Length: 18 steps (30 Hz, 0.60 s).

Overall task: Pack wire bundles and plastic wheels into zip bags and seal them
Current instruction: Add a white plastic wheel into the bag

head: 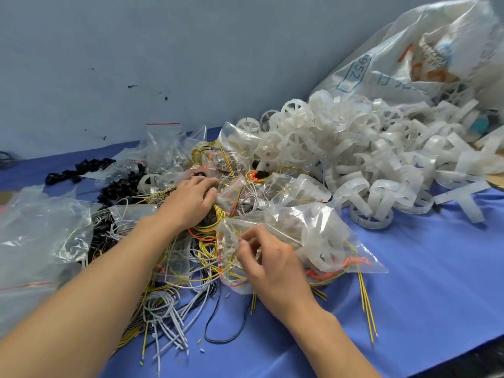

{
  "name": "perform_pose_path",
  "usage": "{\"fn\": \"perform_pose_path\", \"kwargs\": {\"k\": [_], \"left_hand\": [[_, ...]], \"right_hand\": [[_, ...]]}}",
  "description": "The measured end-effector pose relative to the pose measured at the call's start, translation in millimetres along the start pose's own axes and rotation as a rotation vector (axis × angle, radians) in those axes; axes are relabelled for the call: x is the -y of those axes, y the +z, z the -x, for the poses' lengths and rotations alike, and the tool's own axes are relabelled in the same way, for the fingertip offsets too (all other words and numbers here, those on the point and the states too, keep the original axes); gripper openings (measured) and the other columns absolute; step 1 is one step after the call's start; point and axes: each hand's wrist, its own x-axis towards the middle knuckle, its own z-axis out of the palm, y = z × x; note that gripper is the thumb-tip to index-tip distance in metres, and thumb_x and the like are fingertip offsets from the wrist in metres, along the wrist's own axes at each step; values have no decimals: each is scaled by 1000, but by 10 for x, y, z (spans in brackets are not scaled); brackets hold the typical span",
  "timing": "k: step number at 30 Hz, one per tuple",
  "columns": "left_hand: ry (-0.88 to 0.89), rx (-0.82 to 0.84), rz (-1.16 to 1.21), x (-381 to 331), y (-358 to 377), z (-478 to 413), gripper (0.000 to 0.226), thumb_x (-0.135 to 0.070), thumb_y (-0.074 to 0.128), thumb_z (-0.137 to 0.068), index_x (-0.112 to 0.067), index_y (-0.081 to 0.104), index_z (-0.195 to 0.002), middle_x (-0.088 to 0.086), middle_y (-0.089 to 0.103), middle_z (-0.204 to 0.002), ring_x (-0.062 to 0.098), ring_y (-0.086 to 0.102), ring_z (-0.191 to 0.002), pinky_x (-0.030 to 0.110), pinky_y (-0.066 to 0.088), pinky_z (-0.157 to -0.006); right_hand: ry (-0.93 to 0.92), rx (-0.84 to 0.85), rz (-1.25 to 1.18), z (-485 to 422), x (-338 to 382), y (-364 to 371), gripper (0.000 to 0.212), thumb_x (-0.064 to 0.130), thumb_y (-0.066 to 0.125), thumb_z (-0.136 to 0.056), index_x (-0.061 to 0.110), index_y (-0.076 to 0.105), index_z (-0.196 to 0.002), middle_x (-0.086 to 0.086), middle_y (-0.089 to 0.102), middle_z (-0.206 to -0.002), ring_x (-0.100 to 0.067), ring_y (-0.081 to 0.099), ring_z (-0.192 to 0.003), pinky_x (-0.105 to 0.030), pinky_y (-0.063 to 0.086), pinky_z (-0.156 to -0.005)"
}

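A tangle of yellow, white and black wire bundles (pixel 191 266) covers the middle of the blue table. My left hand (pixel 191 200) reaches into the pile with fingers curled round a small clear bag with wires (pixel 230 190). My right hand (pixel 270 263) pinches the open edge of a clear zip bag (pixel 313 236) that holds a white plastic wheel and yellow and orange wires. A big heap of white plastic wheels (pixel 368 154) lies at the right. Filled zip bags (pixel 240 148) lie behind the wires.
A large printed sack (pixel 409 55) spills the wheels at the far right. Empty clear zip bags (pixel 41 230) lie at the left. Small black parts (pixel 81 170) sit at the back left. A grey wall rises behind the blue table cover (pixel 436 282).
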Motion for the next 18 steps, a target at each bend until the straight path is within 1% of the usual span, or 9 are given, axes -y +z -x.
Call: {"fn": "perform_pose_path", "kwargs": {"k": [4,8,12,14,18], "left_hand": [[-8,-7,17,-9,17,54,41,-43,30,-102,-33,45,-140,0,41,-148,27,34,-136,48,33,-109],[-9,-1,16,-16,6,77,40,-43,31,-102,-34,45,-139,0,42,-147,26,34,-135,49,34,-109],[5,10,18,-6,-2,120,38,-42,32,-102,-36,45,-137,-1,43,-144,26,35,-132,49,36,-105],[16,12,24,10,7,158,38,-41,33,-102,-35,45,-137,-1,42,-144,26,35,-131,47,34,-106],[43,-7,40,39,12,271,41,-39,35,-102,-32,44,-142,-2,39,-150,25,32,-136,44,28,-112]], "right_hand": [[69,-70,-108,-62,-43,-30,11,29,54,-98,26,56,-88,10,60,-75,-7,56,-73,-32,47,-69],[112,-96,-175,-67,-54,-24,11,28,55,-98,27,57,-87,11,60,-75,-6,56,-73,-19,41,-67],[163,-142,-261,-80,-34,-56,14,29,55,-98,29,58,-84,14,61,-75,-5,55,-71,-13,39,-61],[149,-156,-263,-64,-1,-67,14,29,56,-98,29,58,-84,17,61,-76,-5,57,-71,-12,39,-60],[48,-154,-214,23,103,-91,10,32,55,-98,32,57,-88,15,62,-75,-8,58,-68,-15,39,-59]]}}
